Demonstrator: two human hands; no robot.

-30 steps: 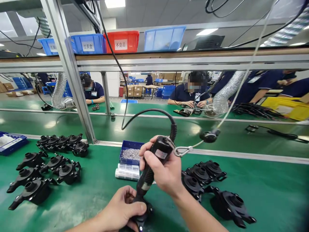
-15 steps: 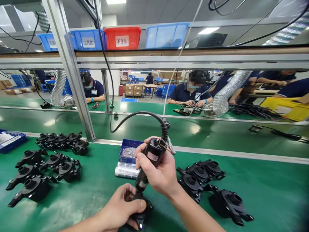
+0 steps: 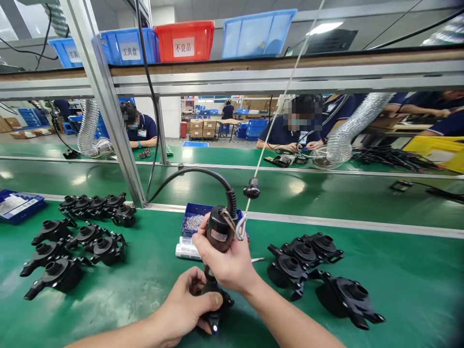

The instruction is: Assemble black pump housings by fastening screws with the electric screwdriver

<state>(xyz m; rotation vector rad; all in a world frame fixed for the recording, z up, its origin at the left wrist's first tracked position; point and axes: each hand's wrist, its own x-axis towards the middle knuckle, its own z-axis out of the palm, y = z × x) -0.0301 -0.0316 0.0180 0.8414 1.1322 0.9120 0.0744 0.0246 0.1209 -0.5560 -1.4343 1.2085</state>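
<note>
My right hand (image 3: 230, 261) is wrapped round a black electric screwdriver (image 3: 218, 231), held nearly upright with its lower end down at a black plastic part. A black cable and a metal hook with a cord come off its top. My left hand (image 3: 194, 302) grips that black plastic part (image 3: 214, 314) on the green bench, thumb across its top. The screwdriver's tip is hidden by my fingers and the part. Just behind my right hand is a blue bin of small metal screws (image 3: 192, 223), with clear plastic tubes (image 3: 186, 249) in front of it.
Similar black housings lie in groups at left (image 3: 58, 273) and right (image 3: 348, 299). A blue tray (image 3: 16, 208) sits far left. A metal post (image 3: 105, 106) rises from the bench edge. Bins (image 3: 184, 41) line the shelf above. Co-workers sit across the line.
The screwdriver and my right hand have shifted slightly left and down, more upright. The cord above now slants, its black stopper clear of the tool. The camera view has tilted slightly.
</note>
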